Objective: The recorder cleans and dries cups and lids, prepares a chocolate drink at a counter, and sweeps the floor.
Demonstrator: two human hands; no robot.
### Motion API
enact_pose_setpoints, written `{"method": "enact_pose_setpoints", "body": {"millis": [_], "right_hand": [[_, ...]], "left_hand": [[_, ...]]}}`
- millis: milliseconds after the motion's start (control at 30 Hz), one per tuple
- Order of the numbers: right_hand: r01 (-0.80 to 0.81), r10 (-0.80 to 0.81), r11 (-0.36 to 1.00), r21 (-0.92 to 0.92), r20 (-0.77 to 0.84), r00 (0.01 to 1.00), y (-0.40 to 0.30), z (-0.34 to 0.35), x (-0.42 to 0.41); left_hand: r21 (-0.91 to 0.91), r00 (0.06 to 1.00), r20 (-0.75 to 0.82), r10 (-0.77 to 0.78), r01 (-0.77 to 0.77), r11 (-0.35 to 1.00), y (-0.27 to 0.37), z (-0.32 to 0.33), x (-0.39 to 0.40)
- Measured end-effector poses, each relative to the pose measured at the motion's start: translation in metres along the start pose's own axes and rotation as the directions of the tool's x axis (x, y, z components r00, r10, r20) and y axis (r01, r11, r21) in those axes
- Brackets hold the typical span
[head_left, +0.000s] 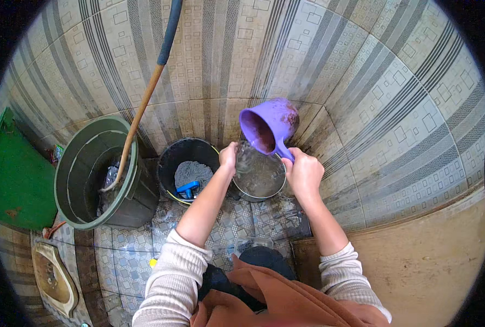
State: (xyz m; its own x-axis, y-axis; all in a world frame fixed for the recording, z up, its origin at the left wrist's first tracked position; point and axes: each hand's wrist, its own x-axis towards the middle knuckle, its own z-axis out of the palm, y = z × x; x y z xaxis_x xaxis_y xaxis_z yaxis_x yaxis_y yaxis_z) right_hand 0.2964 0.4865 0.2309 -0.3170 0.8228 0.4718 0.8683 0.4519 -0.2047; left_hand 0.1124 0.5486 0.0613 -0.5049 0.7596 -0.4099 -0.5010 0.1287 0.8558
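My right hand [306, 173] grips the handle of a purple plastic dipper [285, 116], which is tipped mouth-down to the left. Water falls from it into a round metal pot [259, 196] on the tiled floor. Cloudy water [263, 178] covers the pot's bottom. At the pot's left rim, my left hand [227, 157] is closed, apparently on the edge; its fingertips are partly hidden. Left of that hand stands a black bucket [171, 153] with grey powdery material [193, 172] and a blue-handled brush or scrubber [188, 189] inside.
A large green-grey plastic bin [93, 222] stands left, a hose [144, 104] hanging into it. A green panel [19, 180] leans beyond. A squat toilet [68, 300] is at lower left. Tiled walls [209, 73] close the far side; a tan surface [410, 261] lies right.
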Motion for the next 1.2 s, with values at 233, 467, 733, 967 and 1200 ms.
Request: {"method": "enact_pose_setpoints", "body": {"millis": [233,467,733,967,1200], "right_hand": [[0.133,-0.138,0.985,-0.109,-0.046,0.989,0.005,0.022,-0.003],[-0.060,0.053,0.994,-0.094,-0.082,0.995,0.001,0.018,-0.009],[0.022,-0.027,0.994,-0.110,-0.047,0.999,-0.045,0.012,-0.021],[0.236,-0.253,0.918,0.319,0.012,0.967,-0.118,0.009,-0.030],[0.439,-0.542,0.658,0.612,-0.019,0.840,-0.265,0.049,-0.042]], "left_hand": [[0.018,0.962,0.196,0.189,-0.196,0.980,-0.001,-0.005,-0.006],[0.642,0.520,0.767,0.377,-0.619,-0.452,0.017,0.006,-0.043],[0.557,0.300,0.821,0.485,-0.609,-0.564,0.034,-0.060,-0.068],[0.549,0.807,0.000,0.591,-0.493,0.675,0.011,-0.235,-0.182],[-0.265,0.659,-0.753,-0.004,-0.297,0.917,-0.078,-0.443,-0.315]]}}
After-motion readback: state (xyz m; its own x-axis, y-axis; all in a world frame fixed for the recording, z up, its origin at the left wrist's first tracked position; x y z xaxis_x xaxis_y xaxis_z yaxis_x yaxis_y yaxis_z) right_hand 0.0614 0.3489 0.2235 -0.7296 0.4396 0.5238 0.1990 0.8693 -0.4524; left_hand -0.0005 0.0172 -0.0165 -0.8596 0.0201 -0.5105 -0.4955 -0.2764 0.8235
